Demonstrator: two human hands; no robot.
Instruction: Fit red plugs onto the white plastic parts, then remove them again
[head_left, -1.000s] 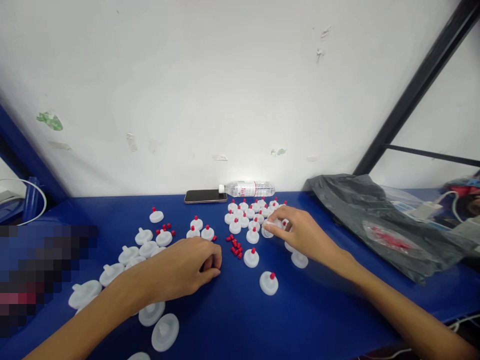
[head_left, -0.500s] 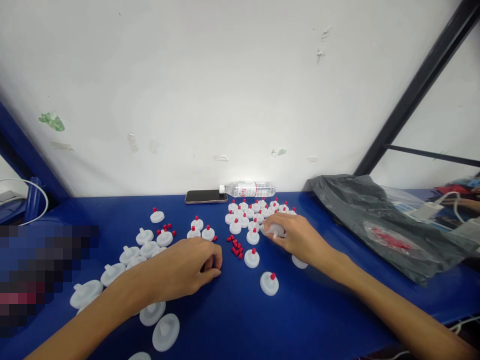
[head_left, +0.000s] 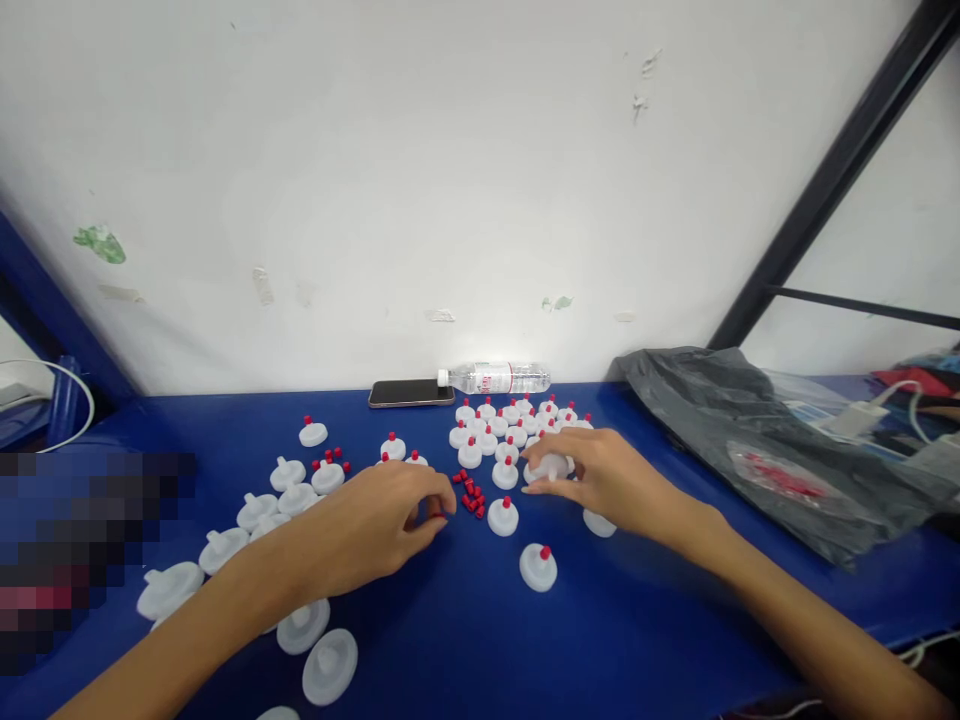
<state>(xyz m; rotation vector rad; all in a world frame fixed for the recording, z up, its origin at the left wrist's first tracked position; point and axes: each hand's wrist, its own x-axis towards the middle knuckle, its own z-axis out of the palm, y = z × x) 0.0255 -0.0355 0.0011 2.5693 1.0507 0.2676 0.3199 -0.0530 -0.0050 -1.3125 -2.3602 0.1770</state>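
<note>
My right hand (head_left: 592, 470) pinches a white disc with a short nozzle (head_left: 553, 466) between thumb and fingers, at the near edge of a cluster of white discs with red caps (head_left: 488, 440). My left hand (head_left: 409, 505) hovers over the table with its fingers curled and thumb drawn in; what lies between the fingertips, if anything, is too small to make out. Just right of it lies a small pile of loose red caps (head_left: 471, 494). Two capped discs, a nearer one (head_left: 538, 567) and a farther one (head_left: 503, 516), stand between the hands.
Uncapped white discs (head_left: 223, 548) spread over the left of the blue table (head_left: 465, 650), partly behind my left forearm. A phone (head_left: 411, 393) and a clear bottle (head_left: 499, 377) lie by the wall. A grey plastic bag (head_left: 697, 420) bearing a packet of red caps (head_left: 784, 475) covers the right.
My left hand has shifted slightly right, toward the loose red caps. My right hand's fingers have spread a little around the white disc, which shows more clearly.
</note>
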